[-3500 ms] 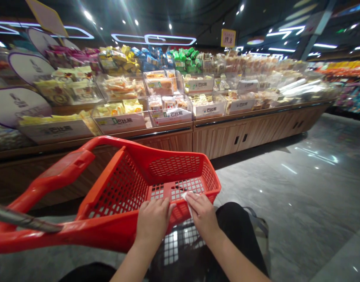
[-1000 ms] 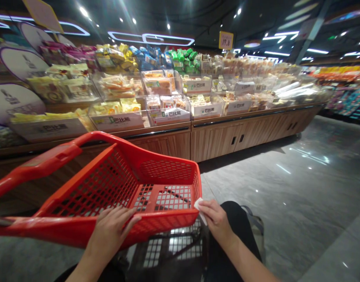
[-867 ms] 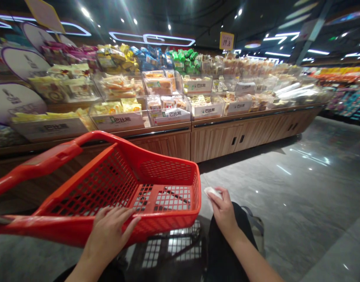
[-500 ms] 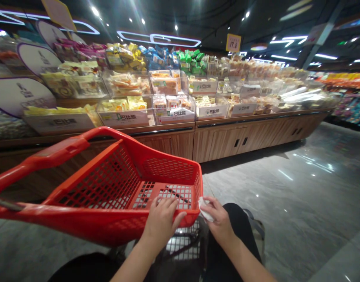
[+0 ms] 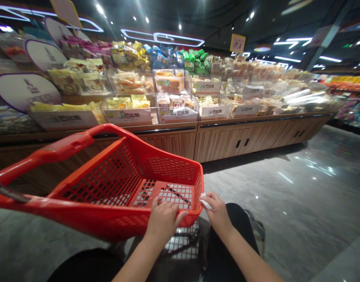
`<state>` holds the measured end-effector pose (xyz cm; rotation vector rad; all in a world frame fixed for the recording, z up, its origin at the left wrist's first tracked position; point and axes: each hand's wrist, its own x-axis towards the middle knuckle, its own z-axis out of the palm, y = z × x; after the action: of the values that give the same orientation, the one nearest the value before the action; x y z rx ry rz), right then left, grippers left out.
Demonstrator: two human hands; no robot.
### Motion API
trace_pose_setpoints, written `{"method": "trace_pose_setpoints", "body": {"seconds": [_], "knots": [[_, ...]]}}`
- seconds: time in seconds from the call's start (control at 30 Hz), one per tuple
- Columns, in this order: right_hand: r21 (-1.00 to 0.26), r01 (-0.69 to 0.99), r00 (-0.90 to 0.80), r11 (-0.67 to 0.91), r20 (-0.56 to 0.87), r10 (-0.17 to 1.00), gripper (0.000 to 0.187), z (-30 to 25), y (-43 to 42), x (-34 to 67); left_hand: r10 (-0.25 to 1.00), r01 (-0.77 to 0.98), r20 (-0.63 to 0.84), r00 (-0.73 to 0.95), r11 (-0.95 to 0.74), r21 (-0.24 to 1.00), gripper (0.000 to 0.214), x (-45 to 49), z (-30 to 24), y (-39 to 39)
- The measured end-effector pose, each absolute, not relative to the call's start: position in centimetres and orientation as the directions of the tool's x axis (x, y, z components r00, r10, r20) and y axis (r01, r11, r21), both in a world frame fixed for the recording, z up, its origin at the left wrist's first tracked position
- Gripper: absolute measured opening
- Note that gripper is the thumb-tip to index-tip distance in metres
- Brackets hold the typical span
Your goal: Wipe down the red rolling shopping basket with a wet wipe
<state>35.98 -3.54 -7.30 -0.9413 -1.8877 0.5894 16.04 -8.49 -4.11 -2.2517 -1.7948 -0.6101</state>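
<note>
A red plastic shopping cart point(image 5: 88, 209) stands in front of me, its basket holding nothing that I can see. Over its near rim lies my left hand point(image 5: 165, 215), fingers curled to the inside and thumb along the outer side. At the basket's right corner, my right hand point(image 5: 217, 209) pinches a crumpled white tissue point(image 5: 206, 201) against the rim. Part of the tissue is hidden by the fingers.
Beyond the cart runs a wooden display counter point(image 5: 224, 145) with clear bins of packaged snacks point(image 5: 133, 103). A price sign point(image 5: 238, 43) rises above them. Grey shiny floor point(image 5: 286, 203) extends to the right. My knees flank the cart's lower frame.
My right hand has moved slightly up and closer to the cart's corner, with the tissue more bunched up. My left hand has settled lower onto the rim.
</note>
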Motion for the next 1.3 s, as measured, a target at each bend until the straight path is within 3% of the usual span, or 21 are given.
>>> {"method": "trace_pose_setpoints", "body": {"seconds": [0.13,0.33,0.53,0.77,1.0,1.3], "knots": [[-0.711,0.334,-0.364,0.619,0.508,0.78,0.025,-7.5,-5.7,35.5,0.882,0.962,0.434,0.182,-0.252,0.107,0.032,15.9,-4.2,-8.6],[-0.71,0.388,-0.263,0.587,0.525,0.809,0.025,-7.3,-5.5,35.2,0.876,0.962,0.45,0.173,-0.249,0.114,0.033,16.0,-4.2,-8.7],[-0.728,0.343,-0.317,0.593,0.505,0.803,0.027,-7.5,-6.8,34.6,0.87,0.959,0.458,0.18,-0.259,0.115,0.032,15.9,-4.2,-8.9],[-0.659,0.437,-0.281,0.613,0.547,0.789,0.025,-7.1,-3.4,35.5,0.859,0.956,0.478,0.182,-0.269,0.119,0.027,15.9,-4.0,-9.8],[-0.697,0.365,-0.366,0.617,0.502,0.784,0.028,-7.7,-5.8,36.0,0.848,0.949,0.488,0.206,-0.294,0.112,0.029,15.4,-4.1,-10.1],[-0.683,0.426,-0.251,0.593,0.541,0.803,0.021,-7.7,0.5,35.5,0.832,0.943,0.507,0.226,-0.317,0.101,0.035,14.7,-4.7,-10.5]]}}
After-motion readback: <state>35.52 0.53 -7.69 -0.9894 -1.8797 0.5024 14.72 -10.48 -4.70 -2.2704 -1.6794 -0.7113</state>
